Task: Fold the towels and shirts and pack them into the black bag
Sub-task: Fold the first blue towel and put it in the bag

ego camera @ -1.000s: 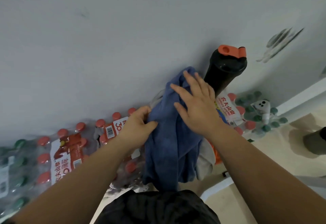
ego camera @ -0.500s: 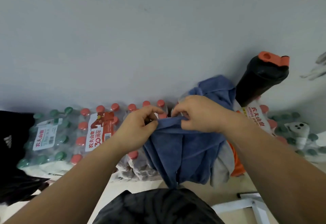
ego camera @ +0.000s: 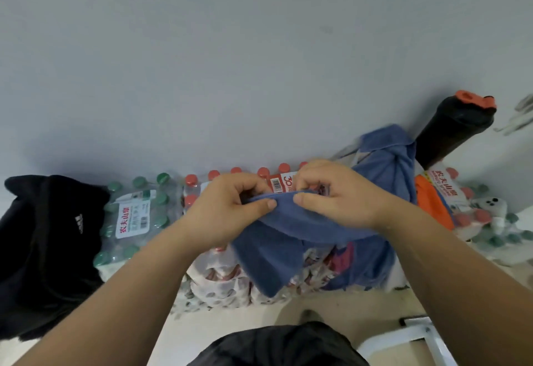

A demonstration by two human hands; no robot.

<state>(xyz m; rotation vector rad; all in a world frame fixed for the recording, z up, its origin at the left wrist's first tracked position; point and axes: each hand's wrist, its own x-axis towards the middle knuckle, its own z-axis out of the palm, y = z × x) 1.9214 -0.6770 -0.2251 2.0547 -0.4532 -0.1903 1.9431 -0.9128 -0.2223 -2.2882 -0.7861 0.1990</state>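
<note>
**Both hands pinch the towel's hem**

The left hand [ego camera: 230, 207] and right hand [ego camera: 337, 195] pinch the top hem of the soft blue towel [ego camera: 288, 238] (napped, rumpled). It drapes over shrink-wrapped water bottles [ego camera: 132, 215], right of a black fabric heap [ego camera: 43, 250].

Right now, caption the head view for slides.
Left hand and right hand pinch the edge of a blue towel over water-bottle packs; black garment at left.

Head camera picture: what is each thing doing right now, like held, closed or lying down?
blue towel: unfolded, top edge pinched by both grips, rest hanging.
left hand grip: pinching the towel's edge.
right hand grip: pinching the towel's edge.
black bottle: orange lid on.
black garment: crumpled, not folded.
water bottle packs: wrapped, caps on.
</note>
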